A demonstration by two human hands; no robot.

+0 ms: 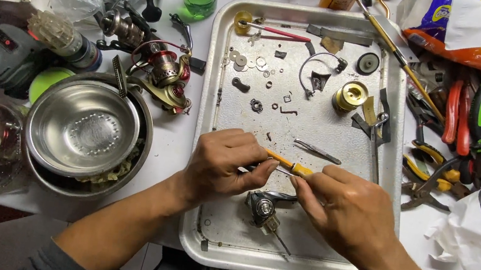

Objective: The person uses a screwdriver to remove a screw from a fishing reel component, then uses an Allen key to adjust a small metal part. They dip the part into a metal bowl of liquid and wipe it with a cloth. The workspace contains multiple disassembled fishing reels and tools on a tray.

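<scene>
Right over the near half of the metal tray (225, 61), both hands meet on a small orange-handled screwdriver (288, 163): the left hand (222, 163) has its fingers curled around the blade end and something dark and thin beneath it, though what exactly is pinched there is hard to tell, while the right hand (346, 210) grips the handle end between thumb and fingertips. Just below them, toward the tray's near edge, lies a dark reel body (262, 207) with a thin shaft sticking out. A slip of the tip would likely jab the left fingers, since they sit right at the blade. Any part that pops loose could roll among the washers and small bits (254, 70) scattered toward the far left corner and be lost, or bounce toward the gold spool (350, 96) on the right side.
</scene>
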